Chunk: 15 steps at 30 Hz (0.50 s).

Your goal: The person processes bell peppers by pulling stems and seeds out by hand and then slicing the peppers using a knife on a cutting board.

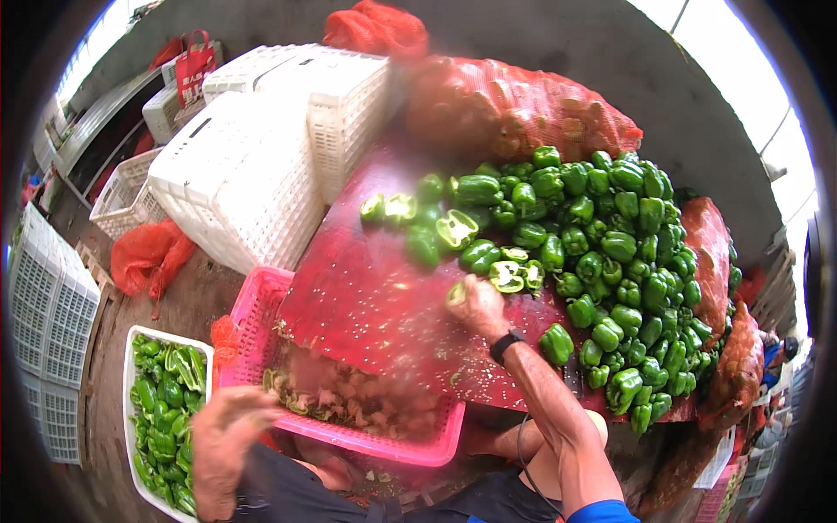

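My right hand (482,307) is closed over the red tabletop (349,288). A pale green piece of pepper (455,295) shows at its fingertips; the rest is hidden by the fingers. Just beyond it lie cut pepper halves (506,276) with pale insides, and another open half (457,229). A single whole green bell pepper (556,344) sits right of my wrist. My left hand (228,440), slightly blurred, hangs beside a white crate of green peppers (161,427). Its fingers are apart, and I see nothing in them.
A large heap of green bell peppers (619,261) covers the table's right side. Below the near edge stands a pink basket (418,449) with pepper scraps. White crates (235,174) are stacked at the left, and a full red mesh sack (523,109) lies at the back.
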Tool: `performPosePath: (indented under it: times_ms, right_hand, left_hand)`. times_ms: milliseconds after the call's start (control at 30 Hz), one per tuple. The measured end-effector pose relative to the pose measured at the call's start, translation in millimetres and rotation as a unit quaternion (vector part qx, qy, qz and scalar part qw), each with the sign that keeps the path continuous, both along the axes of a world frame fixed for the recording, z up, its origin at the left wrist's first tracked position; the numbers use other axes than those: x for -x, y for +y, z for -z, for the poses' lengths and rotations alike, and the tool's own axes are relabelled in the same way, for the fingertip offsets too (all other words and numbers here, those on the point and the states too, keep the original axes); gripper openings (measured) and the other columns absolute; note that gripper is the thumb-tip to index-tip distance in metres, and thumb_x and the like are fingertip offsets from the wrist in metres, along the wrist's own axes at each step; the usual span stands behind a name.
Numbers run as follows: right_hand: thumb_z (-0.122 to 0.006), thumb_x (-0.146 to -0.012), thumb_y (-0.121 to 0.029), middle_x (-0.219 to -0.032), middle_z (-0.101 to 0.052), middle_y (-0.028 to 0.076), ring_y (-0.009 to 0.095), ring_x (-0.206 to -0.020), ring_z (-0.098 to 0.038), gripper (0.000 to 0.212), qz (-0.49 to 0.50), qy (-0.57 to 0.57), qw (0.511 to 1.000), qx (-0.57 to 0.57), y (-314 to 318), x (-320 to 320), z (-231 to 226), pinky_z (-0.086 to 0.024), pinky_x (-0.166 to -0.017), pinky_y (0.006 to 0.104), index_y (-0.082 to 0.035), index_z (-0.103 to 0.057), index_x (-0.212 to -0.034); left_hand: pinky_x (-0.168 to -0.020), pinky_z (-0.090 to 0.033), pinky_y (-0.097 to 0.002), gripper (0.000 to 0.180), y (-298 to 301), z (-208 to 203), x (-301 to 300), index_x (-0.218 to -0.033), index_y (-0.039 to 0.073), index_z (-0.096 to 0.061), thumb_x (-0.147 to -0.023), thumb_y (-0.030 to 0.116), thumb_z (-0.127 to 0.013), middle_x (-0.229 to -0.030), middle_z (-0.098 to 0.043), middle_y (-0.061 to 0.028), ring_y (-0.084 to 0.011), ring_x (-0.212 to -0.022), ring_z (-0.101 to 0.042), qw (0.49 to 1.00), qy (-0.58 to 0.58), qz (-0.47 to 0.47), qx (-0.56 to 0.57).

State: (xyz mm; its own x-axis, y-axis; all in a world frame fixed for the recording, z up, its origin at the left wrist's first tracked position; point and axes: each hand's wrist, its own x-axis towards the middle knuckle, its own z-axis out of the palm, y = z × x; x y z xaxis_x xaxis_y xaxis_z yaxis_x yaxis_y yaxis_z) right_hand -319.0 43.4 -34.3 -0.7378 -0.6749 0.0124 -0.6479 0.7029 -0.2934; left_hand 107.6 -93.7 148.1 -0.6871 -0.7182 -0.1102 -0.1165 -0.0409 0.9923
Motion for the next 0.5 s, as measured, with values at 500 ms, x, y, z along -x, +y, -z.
performPosePath:
  times_ms: [500]
  right_hand:
    - [-0.068,-0.08,-0.021,-0.093,-0.067,0.023,0.042,-0.084,-0.065,0.036,-0.231,-0.212,0.948,0.055,40,-184,-61,-0.053,-0.072,0.0509,-0.007,-0.061,-0.112]
  left_hand:
    - [-0.086,-0.056,-0.0365,0.029,84,156,125,-0.114,0.005,-0.063,-0.101,0.029,-0.052,-0.108,-0.066,-0.0064,-0.0201,-0.099,-0.065,0.894,0.103,-0.041,-0.433]
